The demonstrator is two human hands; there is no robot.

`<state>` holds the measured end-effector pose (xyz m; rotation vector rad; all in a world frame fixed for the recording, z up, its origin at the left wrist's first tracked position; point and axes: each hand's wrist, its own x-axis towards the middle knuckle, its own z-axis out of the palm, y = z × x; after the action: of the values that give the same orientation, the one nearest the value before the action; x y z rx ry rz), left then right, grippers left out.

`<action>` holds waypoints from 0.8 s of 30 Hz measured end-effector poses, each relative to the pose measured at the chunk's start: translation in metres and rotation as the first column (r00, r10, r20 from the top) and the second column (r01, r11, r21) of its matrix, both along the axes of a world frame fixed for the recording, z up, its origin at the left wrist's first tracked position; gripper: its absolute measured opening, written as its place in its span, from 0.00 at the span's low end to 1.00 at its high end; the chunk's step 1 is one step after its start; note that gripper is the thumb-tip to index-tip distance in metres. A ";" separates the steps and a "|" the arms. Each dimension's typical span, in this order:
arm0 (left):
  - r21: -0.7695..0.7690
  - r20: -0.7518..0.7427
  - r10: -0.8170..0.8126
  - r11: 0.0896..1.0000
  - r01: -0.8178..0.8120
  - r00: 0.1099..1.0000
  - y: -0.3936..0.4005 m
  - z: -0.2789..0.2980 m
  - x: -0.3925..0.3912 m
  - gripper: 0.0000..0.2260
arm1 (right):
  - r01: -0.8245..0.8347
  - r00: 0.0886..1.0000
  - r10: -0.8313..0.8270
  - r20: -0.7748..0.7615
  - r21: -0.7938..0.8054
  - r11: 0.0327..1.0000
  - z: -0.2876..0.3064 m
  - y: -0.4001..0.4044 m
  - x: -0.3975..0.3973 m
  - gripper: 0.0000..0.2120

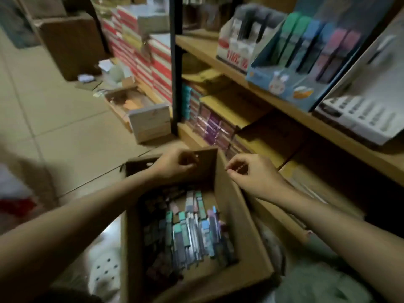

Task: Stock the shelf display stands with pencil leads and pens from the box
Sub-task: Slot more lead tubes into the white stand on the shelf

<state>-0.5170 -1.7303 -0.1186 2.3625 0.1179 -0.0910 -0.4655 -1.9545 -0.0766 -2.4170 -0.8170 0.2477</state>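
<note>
Our left hand (175, 164) curls over the far flap of the cardboard box (244, 243), while our right hand (251, 173) pinches something too blurred to name. Inside the box lie pastel pencil-lead cases (192, 228); the blue display stand (306, 62) sits on the shelf (284, 106) above. No writing is legible.

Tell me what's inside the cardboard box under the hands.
The cardboard box holds a loose pile of slim pencil lead cases in green, blue, purple and dark colours, lying lengthwise. Bare cardboard floor shows at the far end. Anything beneath the pile is covered and cannot be seen.

Red-and-white book stacks (140, 40) on floor (54, 117)
</note>
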 end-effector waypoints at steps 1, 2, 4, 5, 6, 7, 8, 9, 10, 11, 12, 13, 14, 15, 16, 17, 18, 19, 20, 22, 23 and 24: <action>-0.036 -0.063 0.107 0.993 -0.110 0.992 0.003 -0.023 -0.013 0.06 | -0.006 0.997 0.004 -0.075 -0.032 0.999 -0.023 0.006 -0.005 0.07; -0.083 -0.123 0.225 0.968 -0.236 0.967 0.002 -0.046 -0.026 0.05 | -0.014 0.988 0.006 -0.155 -0.052 0.999 -0.046 0.012 -0.009 0.07; -0.194 -0.235 0.425 0.861 -0.471 0.874 -0.010 -0.090 -0.050 0.06 | -0.002 0.954 -0.020 -0.299 -0.076 0.997 -0.091 0.023 -0.017 0.06; -0.233 -0.293 0.485 0.799 -0.554 0.824 -0.019 -0.110 -0.060 0.08 | 0.015 0.938 -0.051 -0.342 -0.107 0.994 -0.112 0.026 -0.021 0.07; -0.255 -0.355 0.519 0.746 -0.615 0.778 -0.030 -0.129 -0.069 0.10 | 0.031 0.926 -0.085 -0.367 -0.151 0.988 -0.131 0.029 -0.024 0.10; -0.259 -0.409 0.538 0.706 -0.659 0.737 -0.041 -0.146 -0.077 0.12 | 0.044 0.915 -0.118 -0.386 -0.195 0.980 -0.149 0.030 -0.027 0.14; -0.248 -0.452 0.545 0.684 -0.686 0.706 -0.051 -0.160 -0.083 0.14 | 0.054 0.904 -0.148 -0.401 -0.237 0.970 -0.166 0.030 -0.029 0.17; -0.222 -0.479 0.545 0.683 -0.696 0.688 -0.060 -0.173 -0.089 0.17 | 0.060 0.895 -0.174 -0.410 -0.276 0.959 -0.180 0.028 -0.031 0.21; -0.171 -0.491 0.538 0.712 -0.681 0.685 -0.067 -0.185 -0.093 0.19 | 0.058 0.889 -0.193 -0.414 -0.317 0.947 -0.194 0.026 -0.034 0.24; -0.099 -0.495 0.520 0.762 -0.640 0.696 -0.072 -0.196 -0.096 0.22 | 0.041 0.887 -0.200 -0.416 -0.360 0.932 -0.207 0.022 -0.037 0.28; -0.022 -0.499 0.494 0.814 -0.580 0.712 -0.075 -0.205 -0.098 0.24 | 0.013 0.887 -0.197 -0.418 -0.404 0.915 -0.218 0.020 -0.041 0.33; 0.032 -0.501 0.474 0.847 -0.531 0.724 -0.077 -0.212 -0.098 0.26 | -0.014 0.889 -0.191 -0.416 -0.441 0.897 -0.230 0.018 -0.045 0.37; 0.057 -0.507 0.463 0.860 -0.508 0.727 -0.077 -0.217 -0.098 0.29 | -0.032 0.894 -0.184 -0.408 -0.468 0.883 -0.240 0.017 -0.048 0.40; 0.064 -0.508 0.459 0.864 -0.499 0.729 -0.075 -0.221 -0.096 0.31 | -0.038 0.899 -0.184 -0.399 -0.488 0.872 -0.250 0.017 -0.050 0.42; 0.062 -0.506 0.458 0.865 -0.498 0.731 -0.072 -0.226 -0.094 0.32 | -0.040 0.899 -0.191 -0.395 -0.507 0.861 -0.258 0.017 -0.051 0.43; 0.053 -0.507 0.457 0.863 -0.503 0.731 -0.069 -0.232 -0.094 0.34 | -0.043 0.895 -0.201 -0.399 -0.525 0.850 -0.265 0.018 -0.052 0.42; 0.037 -0.521 0.450 0.861 -0.507 0.725 -0.066 -0.237 -0.094 0.35 | -0.051 0.890 -0.208 -0.406 -0.543 0.838 -0.270 0.019 -0.052 0.41; 0.016 -0.546 0.441 0.855 -0.518 0.712 -0.064 -0.241 -0.094 0.36 | -0.061 0.889 -0.209 -0.406 -0.559 0.827 -0.275 0.019 -0.052 0.40; -0.004 -0.573 0.438 0.844 -0.536 0.693 -0.062 -0.245 -0.094 0.37 | -0.067 0.894 -0.206 -0.398 -0.573 0.817 -0.278 0.020 -0.051 0.40; -0.009 -0.596 0.445 0.828 -0.560 0.668 -0.064 -0.250 -0.092 0.37 | -0.075 0.916 -0.178 -0.360 -0.588 0.806 -0.282 0.022 -0.052 0.40; 0.004 -0.601 0.451 0.828 -0.561 0.660 -0.066 -0.250 -0.090 0.37 | -0.078 0.929 -0.155 -0.336 -0.587 0.806 -0.283 0.024 -0.052 0.41; 0.021 -0.604 0.454 0.831 -0.556 0.655 -0.069 -0.251 -0.089 0.37 | -0.077 0.940 -0.135 -0.312 -0.582 0.810 -0.284 0.026 -0.053 0.40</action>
<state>-0.6062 -1.7994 -0.3694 1.9654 1.0373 -0.5403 -0.5183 -1.9281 -0.3608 -2.8217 -0.5950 1.0154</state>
